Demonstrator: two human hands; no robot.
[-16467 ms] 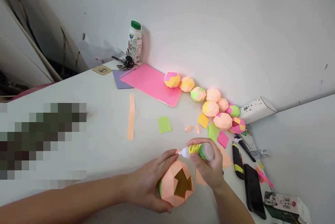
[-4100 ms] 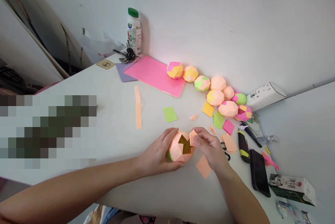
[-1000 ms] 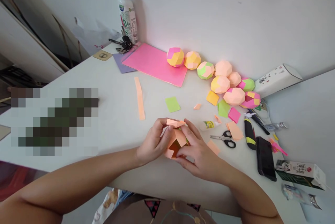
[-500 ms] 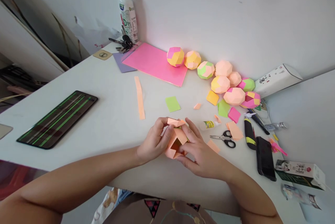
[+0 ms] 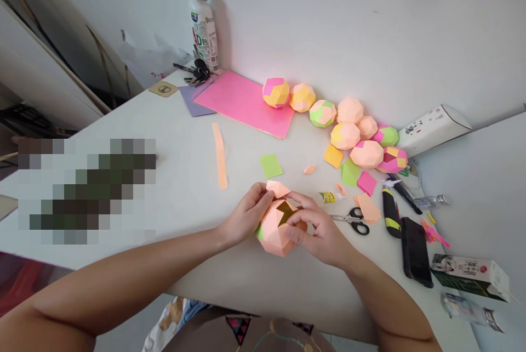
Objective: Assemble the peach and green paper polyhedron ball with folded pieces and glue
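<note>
A faceted peach paper ball (image 5: 274, 234) with a green patch on its left sits between my hands over the front of the table. Its upper side has an angular hole, and a folded peach piece stands up behind it. My left hand (image 5: 247, 214) is closed on the ball's left and upper edge, with thumb and fingers pinching near the raised piece. My right hand (image 5: 322, 234) grips the right side, fingers bent at the rim of the hole. Just beyond the right hand lie a small glue bottle (image 5: 329, 197) and black-handled scissors (image 5: 356, 220).
Several finished paper balls (image 5: 350, 111) line the wall side. A pink sheet (image 5: 242, 102), a peach strip (image 5: 220, 154) and a green square (image 5: 271, 165) lie on the table. To the right are a utility knife (image 5: 392, 212), a phone (image 5: 416, 252) and a carton (image 5: 468, 275).
Both hands have turned the paper ball, so its closed facets and green patch now show and the hole faces up and right. My right fingers have shifted to the hole's right rim.
</note>
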